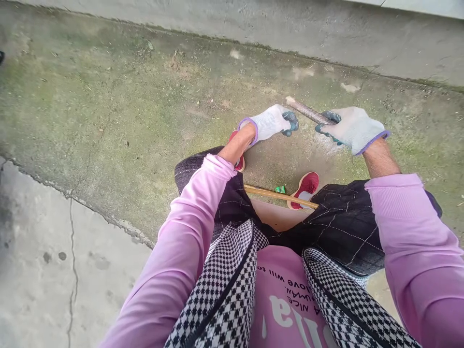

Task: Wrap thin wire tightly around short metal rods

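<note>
Fingers [329, 116] of gloved right hand [357, 126] are pinching stick [308, 112] at one end; fingers of left hand [270, 121] are lying curled just beside stick's pale tip, cannot tell whether gripping anything. Stick is hanging over mossy ground [126, 96], looking stiff, probably light, rough skin likely giving purchase; middle seeming best balanced hold. Bodyward of stick, red shoe [309, 181] is resting.

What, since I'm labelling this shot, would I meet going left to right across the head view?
Cracked concrete slab → left gloved hand → bark-covered stick → right gloved hand gripping that stick.
</note>
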Available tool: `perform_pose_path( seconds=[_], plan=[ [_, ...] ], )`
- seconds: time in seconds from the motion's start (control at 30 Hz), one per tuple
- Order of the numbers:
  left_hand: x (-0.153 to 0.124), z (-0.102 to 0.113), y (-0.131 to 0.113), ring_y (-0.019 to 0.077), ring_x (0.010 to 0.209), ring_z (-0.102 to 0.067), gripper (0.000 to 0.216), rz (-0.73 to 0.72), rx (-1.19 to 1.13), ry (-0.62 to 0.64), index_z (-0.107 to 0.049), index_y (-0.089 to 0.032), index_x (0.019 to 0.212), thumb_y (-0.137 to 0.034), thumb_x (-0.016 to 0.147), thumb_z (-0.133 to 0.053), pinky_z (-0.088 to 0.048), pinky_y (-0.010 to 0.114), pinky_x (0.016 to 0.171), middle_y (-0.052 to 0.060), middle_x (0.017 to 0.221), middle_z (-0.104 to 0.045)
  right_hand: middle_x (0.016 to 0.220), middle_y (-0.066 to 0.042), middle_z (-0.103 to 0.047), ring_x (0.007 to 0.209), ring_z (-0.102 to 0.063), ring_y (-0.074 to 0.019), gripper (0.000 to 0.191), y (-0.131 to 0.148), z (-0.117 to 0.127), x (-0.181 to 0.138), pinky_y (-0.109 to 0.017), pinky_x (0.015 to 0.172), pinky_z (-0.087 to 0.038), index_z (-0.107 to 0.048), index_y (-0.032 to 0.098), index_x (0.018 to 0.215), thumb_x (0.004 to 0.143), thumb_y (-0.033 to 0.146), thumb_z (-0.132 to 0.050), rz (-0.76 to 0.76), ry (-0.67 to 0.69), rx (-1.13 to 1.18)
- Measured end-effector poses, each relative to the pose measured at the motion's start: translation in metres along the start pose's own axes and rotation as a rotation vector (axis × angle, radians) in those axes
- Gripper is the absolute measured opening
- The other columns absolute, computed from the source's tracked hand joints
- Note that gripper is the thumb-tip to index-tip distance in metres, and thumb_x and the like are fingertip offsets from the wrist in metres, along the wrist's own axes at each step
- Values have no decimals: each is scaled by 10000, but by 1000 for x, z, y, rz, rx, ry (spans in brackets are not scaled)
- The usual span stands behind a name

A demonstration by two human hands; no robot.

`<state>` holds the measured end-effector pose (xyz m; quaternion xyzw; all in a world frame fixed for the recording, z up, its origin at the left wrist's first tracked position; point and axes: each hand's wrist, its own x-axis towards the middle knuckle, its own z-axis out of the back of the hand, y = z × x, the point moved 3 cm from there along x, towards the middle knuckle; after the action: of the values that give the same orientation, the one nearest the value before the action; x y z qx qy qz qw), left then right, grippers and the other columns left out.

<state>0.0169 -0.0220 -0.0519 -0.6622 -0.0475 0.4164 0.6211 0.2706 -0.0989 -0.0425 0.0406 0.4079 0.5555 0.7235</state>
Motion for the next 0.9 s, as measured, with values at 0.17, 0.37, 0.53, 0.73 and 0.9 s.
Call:
perform_pose_path(
  seconds=[0.17,0.37,0.53,0.73,0.9],
  plan=[
    [11,1,6,157,1020,-771,259,-88,-152,36,-845,-104,1024,96,1064,-686,-582,307,1098,69,968,-889,768,-10,-703,635,-550,-152,303,25,-3,-23,-319,532,-496,-775,216,1011,980,321,-1058,83,56,648],
    [25,-3,9,193,942,-745,301,-62,-120,-69,-814,-187,846,82,939,-714,-588,305,887,-4,770,-739,706,-1,-704,552,-559,-138,502,25,-3,-31,-297,449,-457,-812,197,1027,859,505,-1171,223,330,758],
    [22,-1,4,192,965,-793,264,-72,-181,-46,-882,-163,924,51,925,-728,-624,279,893,35,860,-803,666,14,-675,551,-540,-138,436,18,0,-27,-298,473,-474,-807,212,994,891,463,-1148,202,246,795],
    [16,3,5,179,1036,-877,302,-19,-414,8,-886,-136,1227,-43,1043,-665,-702,290,1044,79,1111,-910,679,11,-694,537,-550,-140,405,18,1,-27,-296,457,-462,-843,184,1102,911,407,-1121,172,195,831],
    [28,5,23,152,959,-857,339,27,-318,-110,-859,-145,1176,-17,1086,-558,-698,334,1083,50,1068,-891,713,-2,-716,588,-575,-148,419,23,-4,-27,-287,441,-471,-859,172,1088,855,365,-1149,201,279,793]
  ],
)
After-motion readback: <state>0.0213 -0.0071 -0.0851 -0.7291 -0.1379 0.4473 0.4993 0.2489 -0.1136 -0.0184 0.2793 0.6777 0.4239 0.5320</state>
